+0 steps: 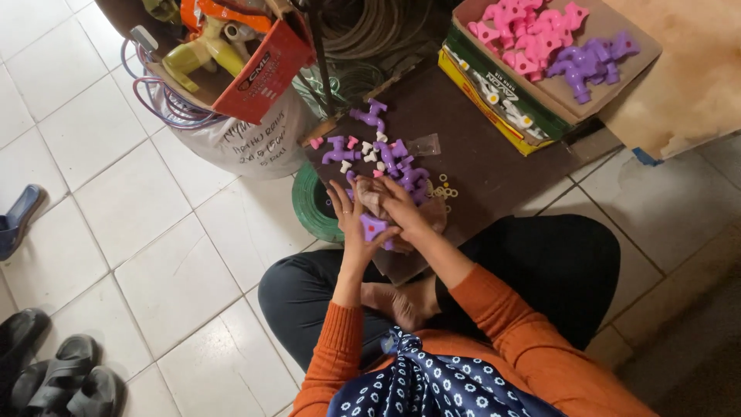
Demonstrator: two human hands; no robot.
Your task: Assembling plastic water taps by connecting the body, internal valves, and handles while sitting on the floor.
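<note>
Purple plastic tap (375, 227) clasped between left hand (351, 220), right hand (400, 207).

We seem to be in a small home workshop: work goes on seated on a white tiled floor (177, 232), beside a dark board (494, 162) strewn with purple plastic tap parts (386, 154), a cardboard box (633, 62) of pink and purple ones, coiled hose (363, 27) and sandals (69, 378).
</note>
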